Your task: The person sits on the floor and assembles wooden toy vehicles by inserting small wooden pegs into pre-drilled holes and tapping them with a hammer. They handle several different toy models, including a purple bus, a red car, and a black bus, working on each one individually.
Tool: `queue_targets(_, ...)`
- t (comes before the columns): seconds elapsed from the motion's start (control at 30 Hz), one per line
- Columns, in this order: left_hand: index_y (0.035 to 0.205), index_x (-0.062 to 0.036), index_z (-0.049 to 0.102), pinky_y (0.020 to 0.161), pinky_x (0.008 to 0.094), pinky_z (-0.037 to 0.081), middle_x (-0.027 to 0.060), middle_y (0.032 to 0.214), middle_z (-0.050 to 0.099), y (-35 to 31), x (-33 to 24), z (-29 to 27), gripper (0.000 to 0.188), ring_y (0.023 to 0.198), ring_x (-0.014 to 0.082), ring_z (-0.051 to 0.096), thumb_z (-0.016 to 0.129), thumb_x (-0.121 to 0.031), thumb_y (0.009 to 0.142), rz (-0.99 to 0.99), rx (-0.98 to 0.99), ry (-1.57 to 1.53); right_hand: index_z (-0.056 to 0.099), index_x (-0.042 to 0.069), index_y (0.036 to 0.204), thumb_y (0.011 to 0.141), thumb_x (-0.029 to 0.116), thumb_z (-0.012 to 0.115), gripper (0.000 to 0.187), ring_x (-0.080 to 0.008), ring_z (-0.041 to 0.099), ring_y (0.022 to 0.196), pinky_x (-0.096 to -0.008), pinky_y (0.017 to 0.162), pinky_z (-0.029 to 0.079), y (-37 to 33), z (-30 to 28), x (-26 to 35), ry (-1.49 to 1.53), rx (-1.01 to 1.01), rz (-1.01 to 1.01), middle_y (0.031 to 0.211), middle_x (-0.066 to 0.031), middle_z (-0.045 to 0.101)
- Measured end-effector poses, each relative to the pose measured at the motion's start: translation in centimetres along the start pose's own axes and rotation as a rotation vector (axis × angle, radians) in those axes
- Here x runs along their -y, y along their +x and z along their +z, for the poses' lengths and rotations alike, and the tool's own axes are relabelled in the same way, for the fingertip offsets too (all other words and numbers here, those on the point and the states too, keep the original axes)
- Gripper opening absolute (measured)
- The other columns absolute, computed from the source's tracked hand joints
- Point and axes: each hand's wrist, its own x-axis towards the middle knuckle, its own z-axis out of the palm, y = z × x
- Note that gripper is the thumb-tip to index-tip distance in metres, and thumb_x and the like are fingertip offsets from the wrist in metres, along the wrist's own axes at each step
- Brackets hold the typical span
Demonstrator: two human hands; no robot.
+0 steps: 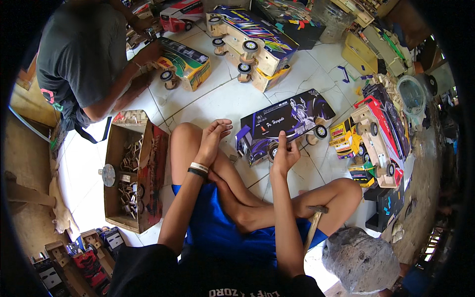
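Note:
A black and purple toy truck [277, 119] with printed artwork lies on its side in front of my crossed legs, its wheels toward me. My right hand [287, 154] is at its near edge, thumb over the printed side and fingers curled by the wheels. To the left of the truck, above my knee, my left hand [215, 136] is raised with fingers bent and drawn together; whatever they pinch is too small to make out. A hammer [313, 225] rests against my right thigh, its head up.
On my left stands a wooden box [115, 198] of small wooden and metal parts. A co-worker [84, 59] sits at the far left, hands at a green and yellow toy truck [185, 62]. Other toy trucks [252, 39] lie ahead and right. A grey stone [361, 260] sits near right.

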Motion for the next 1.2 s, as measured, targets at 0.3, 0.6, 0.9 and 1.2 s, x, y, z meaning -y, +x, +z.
queue_targets(0.3, 0.119, -0.0043, 0.071, 0.1, 0.029, 0.047, 0.0014, 0.112, 0.072, 0.7, 0.4, 1.1, 0.022, 0.109, 0.0111, 0.062, 0.054, -0.011, 0.106, 0.016, 0.169, 0.198, 0.077, 0.002, 0.098, 0.097, 0.025, 0.079, 0.024, -0.006, 0.053, 0.069, -0.0257, 0.062, 0.043, -0.7, 0.6, -1.3, 0.033, -0.118, -0.09, 0.08, 0.0031, 0.066)
queue_targets(0.6, 0.117, 0.003, 0.068, 0.082, 0.0368, 0.058, 0.0153, 0.1, 0.077, -0.6, 0.9, 1.5, 0.031, 0.091, 0.0228, 0.073, 0.073, -0.018, 0.094, 0.156, -0.079, 0.789, 0.075, 0.004, 0.091, 0.095, 0.024, 0.081, 0.022, -0.0077, 0.055, 0.07, -0.0266, 0.065, 0.045, -1.1, 1.6, -0.3, 0.088, -0.226, 0.04, 0.082, 0.0028, 0.068)
queue_targets(0.9, 0.123, 0.0055, 0.063, 0.078, 0.0334, 0.058, 0.0143, 0.094, 0.076, -0.1, 1.5, 1.5, 0.042, 0.087, 0.0218, 0.073, 0.078, -0.022, 0.095, -0.081, -0.006, 0.529, 0.07, 0.013, 0.094, 0.093, 0.024, 0.082, 0.016, -0.0155, 0.069, 0.073, -0.0385, 0.05, 0.051, -0.1, 2.7, 1.0, 0.292, -0.257, 0.171, 0.092, -0.0007, 0.072)
queue_targets(1.2, 0.116, 0.0036, 0.063, 0.068, 0.0238, 0.053, 0.0058, 0.093, 0.072, 1.0, 1.7, 0.8, 0.033, 0.076, 0.0111, 0.066, 0.082, -0.007, 0.091, -0.167, 0.031, 0.13, 0.069, 0.012, 0.093, 0.094, 0.022, 0.082, 0.016, -0.0168, 0.069, 0.076, -0.0332, 0.061, 0.057, -0.6, 2.8, 1.3, 0.311, -0.265, 0.162, 0.095, -0.0031, 0.073)
